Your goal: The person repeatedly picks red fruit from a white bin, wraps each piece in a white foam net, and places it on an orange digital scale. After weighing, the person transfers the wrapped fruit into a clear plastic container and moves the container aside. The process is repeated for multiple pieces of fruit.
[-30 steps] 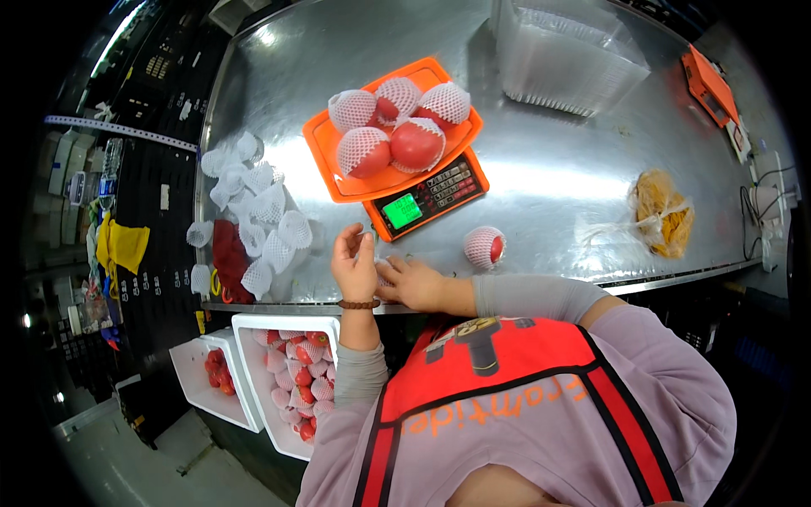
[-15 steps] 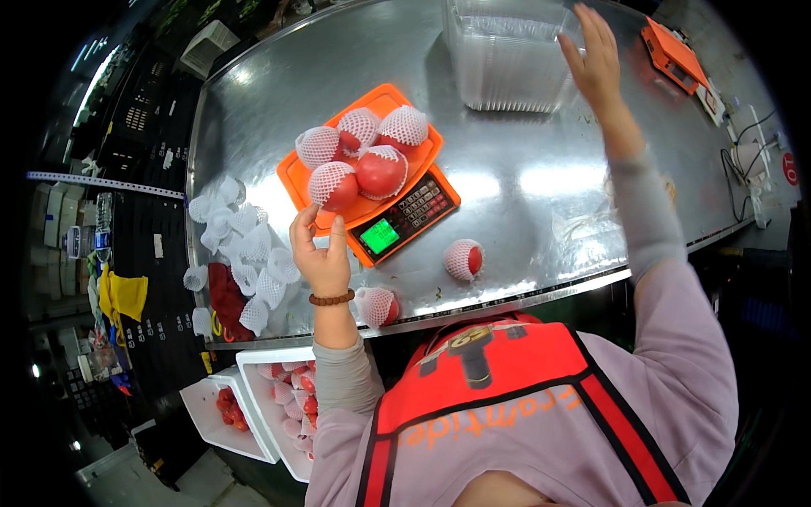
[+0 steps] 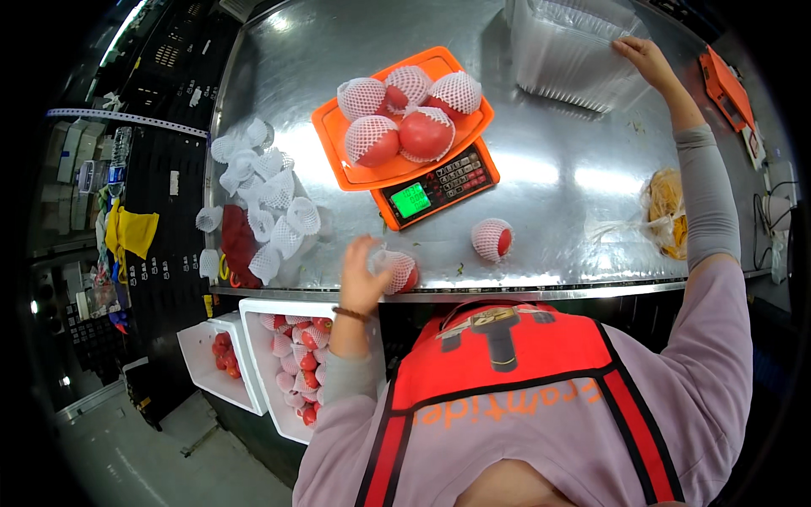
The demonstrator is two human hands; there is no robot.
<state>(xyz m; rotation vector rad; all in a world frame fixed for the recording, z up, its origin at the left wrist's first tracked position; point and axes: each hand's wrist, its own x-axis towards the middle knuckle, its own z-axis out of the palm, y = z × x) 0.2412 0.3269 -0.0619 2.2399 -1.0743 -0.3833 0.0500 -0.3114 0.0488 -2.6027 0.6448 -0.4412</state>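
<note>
On the orange tray (image 3: 341,173) of a scale (image 3: 443,182) sit several round red fruits (image 3: 426,135) that look like tomatoes, in white foam nets. The scale's display is lit green. Just left of another netted fruit (image 3: 400,270) near the table's front edge is my left hand (image 3: 363,277), slightly blurred, thumb and fingers apart and holding nothing. A second netted fruit (image 3: 492,240) lies farther right. At the far right, my right hand (image 3: 649,61) pinches the rim of a nested stack of clear plastic containers (image 3: 566,63). Its fingertips are partly over the rim.
Loose white foam nets (image 3: 274,190) lie heaped at the table's left beside a dark red cloth (image 3: 239,245). Below stand white foam boxes (image 3: 255,359) of red fruit. A bag of yellow rubber bands (image 3: 667,211) and another orange scale (image 3: 726,89) are on the right.
My left hand has left the scale tray's edge and come down beside the netted fruit. My right hand has gone from spread above the containers to gripping their rim. The view has shifted.
</note>
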